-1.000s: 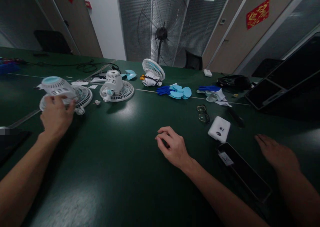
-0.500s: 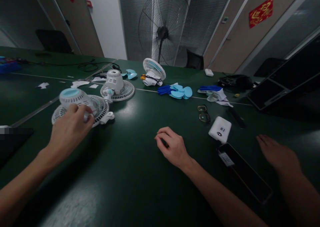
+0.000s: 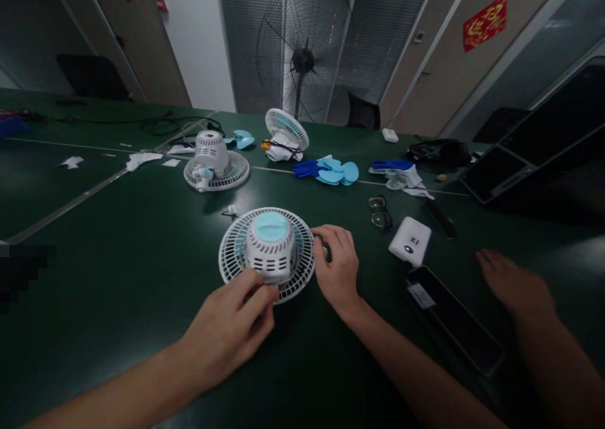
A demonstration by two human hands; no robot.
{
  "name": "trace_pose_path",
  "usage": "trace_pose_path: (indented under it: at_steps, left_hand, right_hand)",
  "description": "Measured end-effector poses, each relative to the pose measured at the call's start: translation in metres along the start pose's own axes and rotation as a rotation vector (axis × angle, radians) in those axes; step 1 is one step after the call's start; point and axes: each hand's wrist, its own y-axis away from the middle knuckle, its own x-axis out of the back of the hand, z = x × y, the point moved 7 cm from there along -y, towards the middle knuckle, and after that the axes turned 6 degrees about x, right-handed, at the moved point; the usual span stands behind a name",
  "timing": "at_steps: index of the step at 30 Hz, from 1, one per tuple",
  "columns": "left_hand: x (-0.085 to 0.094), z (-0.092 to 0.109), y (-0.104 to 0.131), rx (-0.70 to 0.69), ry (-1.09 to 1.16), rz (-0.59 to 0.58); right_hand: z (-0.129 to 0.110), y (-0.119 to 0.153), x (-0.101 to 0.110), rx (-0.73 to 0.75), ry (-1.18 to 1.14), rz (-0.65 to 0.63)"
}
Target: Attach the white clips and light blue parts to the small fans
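A small white fan head (image 3: 274,256) lies grille-down on the table in front of me, its light-blue motor cap facing up. My left hand (image 3: 239,315) is closed on the near side of its base, the fingertips partly hidden. At the right edge of the round grille (image 3: 230,262) is my right hand (image 3: 338,265), its fingers curved, thumb apart and fingertips at the rim. Behind it sits a tiny white part (image 3: 230,210). A second white fan head (image 3: 212,155) rests grille-down farther back on the left.
Another small fan (image 3: 286,136) leans at the back, near light-blue blades (image 3: 338,172) and blue gloves (image 3: 306,168). Eyeglasses (image 3: 380,211), a white power bank (image 3: 410,240) and a black phone-like device (image 3: 456,319) lie to the right. Another person's hand (image 3: 517,287) rests at far right.
My left hand has brought the fan head from the left to the middle of the table, beside my right hand. My right hand has opened slightly and shifted to the grille's rim.
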Motion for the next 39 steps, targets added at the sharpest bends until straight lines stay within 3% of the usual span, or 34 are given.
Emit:
trace_pose_path:
  at_steps: [3, 7, 10, 12, 15, 16, 18, 21, 22, 24, 26, 28, 30, 32, 35, 36, 39]
  left_hand:
    - [-0.019, 0.007, -0.018, -0.090, 0.051, -0.040]
    - [-0.036, 0.001, -0.041, -0.103, 0.056, -0.053]
    - [-0.035, -0.011, -0.048, -0.111, 0.000, -0.044]
    - [-0.024, -0.025, -0.046, -0.148, -0.074, 0.021]
    - [0.000, -0.063, -0.037, -0.170, -0.182, 0.167]
    - [0.006, -0.087, -0.036, -0.074, -0.195, 0.176]
    - [0.016, -0.146, -0.032, 0.245, -0.286, 0.203]
    - [0.002, -0.217, -0.021, 0.534, -0.386, -0.054]
    - [-0.005, -0.230, -0.017, 0.566, -0.366, -0.145]
    - [-0.013, -0.241, -0.012, 0.559, -0.353, -0.217]
    - [-0.013, -0.234, -0.013, 0.536, -0.311, -0.196]
    - [-0.002, -0.216, -0.014, 0.568, -0.213, -0.086]
    - [0.017, -0.186, -0.017, 0.539, -0.127, 0.119]
    - [0.033, -0.141, -0.019, 0.347, -0.072, 0.289]
    - [0.031, -0.064, -0.014, -0.087, 0.142, 0.270]
    - [0.028, -0.045, -0.009, -0.160, 0.196, 0.276]
    - [0.003, -0.012, -0.002, -0.158, 0.329, 0.171]
  right_hand:
    - [0.015, -0.001, 0.002, -0.102, 0.008, 0.045]
    - [0.026, -0.001, 0.005, -0.141, -0.002, 0.074]
    - [0.025, 0.000, 0.006, -0.136, -0.043, 0.080]
    - [0.023, 0.000, 0.006, -0.148, -0.091, 0.079]
    - [0.020, 0.000, 0.006, -0.160, -0.163, 0.080]
    - [0.018, 0.000, 0.006, -0.156, -0.179, 0.081]
    - [0.016, 0.000, 0.007, -0.149, -0.193, 0.090]
    - [0.013, 0.000, 0.010, -0.140, -0.185, 0.097]
    - [0.011, 0.001, 0.010, -0.133, -0.189, 0.094]
    - [0.004, 0.004, 0.011, -0.111, -0.219, 0.077]
    - [-0.007, 0.008, 0.009, -0.066, -0.288, 0.027]
    - [-0.024, 0.014, 0.005, 0.020, -0.397, -0.075]
    - [-0.043, 0.021, 0.000, 0.132, -0.520, -0.200]
    - [-0.059, 0.028, -0.005, 0.221, -0.581, -0.324]
    - [-0.064, 0.031, -0.006, 0.245, -0.586, -0.364]
    - [-0.062, 0.030, -0.005, 0.225, -0.590, -0.346]
    - [-0.057, 0.028, -0.003, 0.184, -0.629, -0.328]
